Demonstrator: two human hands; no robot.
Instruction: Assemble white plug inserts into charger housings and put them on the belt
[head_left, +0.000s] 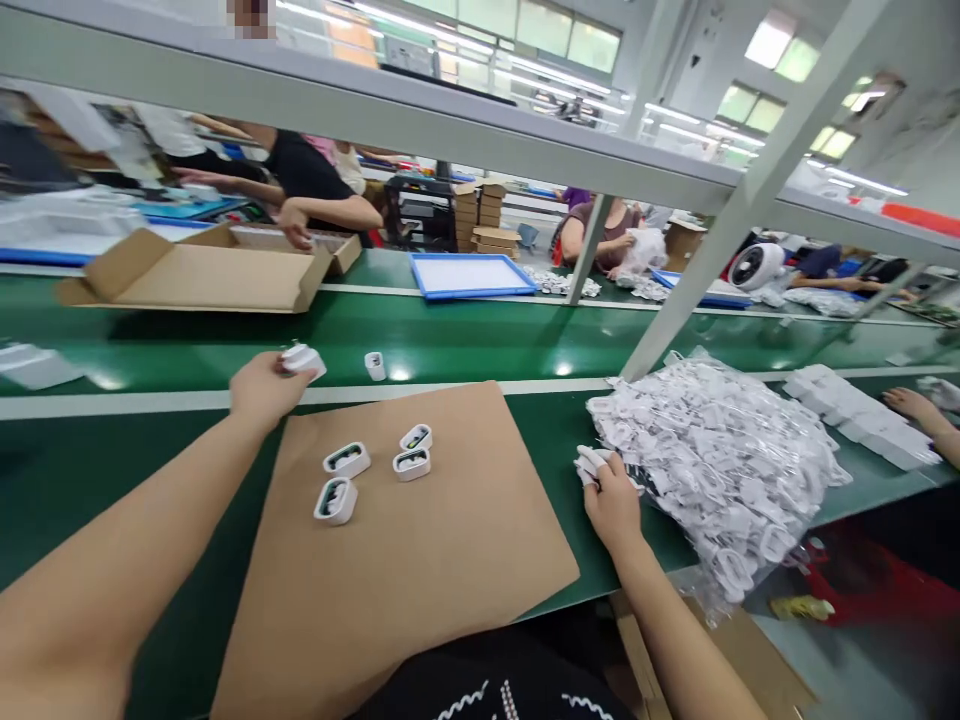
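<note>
My left hand [266, 388] is closed on a white plug-like piece [304, 362], held over the white strip along the green belt. Several white oval housings [347, 460] with parts inside lie on a brown cardboard sheet [450, 540]. One more small white housing [375, 366] stands on the belt behind the sheet. At the right, my right hand [615, 500] has its fingers closed on small white parts [592, 464], beside a big clear bag of white pieces [727, 450].
An open cardboard box [217, 275] and a blue-rimmed tray [472, 275] stand across the belt [480, 335]. A slanted metal post [690, 270] rises behind the bag. White boxes [862, 415] and another person's hand [919, 408] are at the far right. Other people sit opposite.
</note>
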